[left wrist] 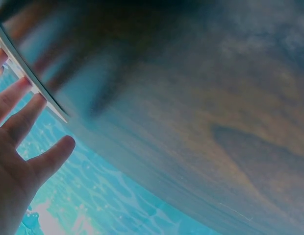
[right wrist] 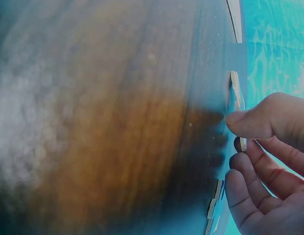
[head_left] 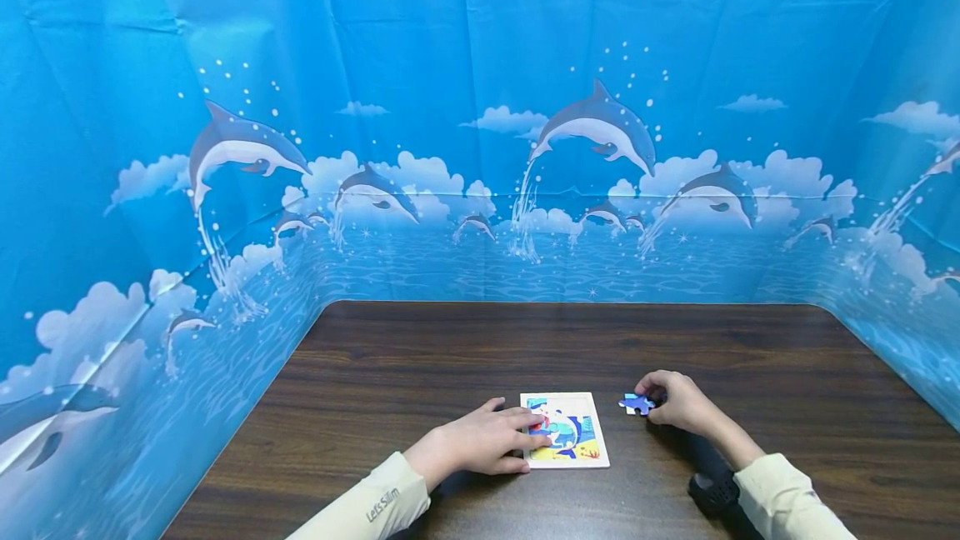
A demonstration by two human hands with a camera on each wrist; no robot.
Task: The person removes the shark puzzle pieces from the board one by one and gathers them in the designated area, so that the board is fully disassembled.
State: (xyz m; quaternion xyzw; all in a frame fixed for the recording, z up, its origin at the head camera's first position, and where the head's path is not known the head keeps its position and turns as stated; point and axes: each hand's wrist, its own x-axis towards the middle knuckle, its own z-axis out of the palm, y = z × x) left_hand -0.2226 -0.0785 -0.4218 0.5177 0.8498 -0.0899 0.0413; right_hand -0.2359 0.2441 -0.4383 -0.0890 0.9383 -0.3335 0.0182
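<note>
Your L hand (head_left: 487, 442) lies w/ fingers spread on the left side of the puzzle board (head_left: 577, 464); your R hand (head_left: 678, 402) pinches a blue puzzle pc (head_left: 636, 404) to the board's right. Board's on the near part of the wood table (head_left: 450, 348), dolphin curtain (head_left: 420, 48) at far side.

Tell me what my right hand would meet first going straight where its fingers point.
Probably the jigsaw puzzle board, leftward beyond the blue jigsaw piece the right hand pinches, though the hand's height is unclear.
</note>
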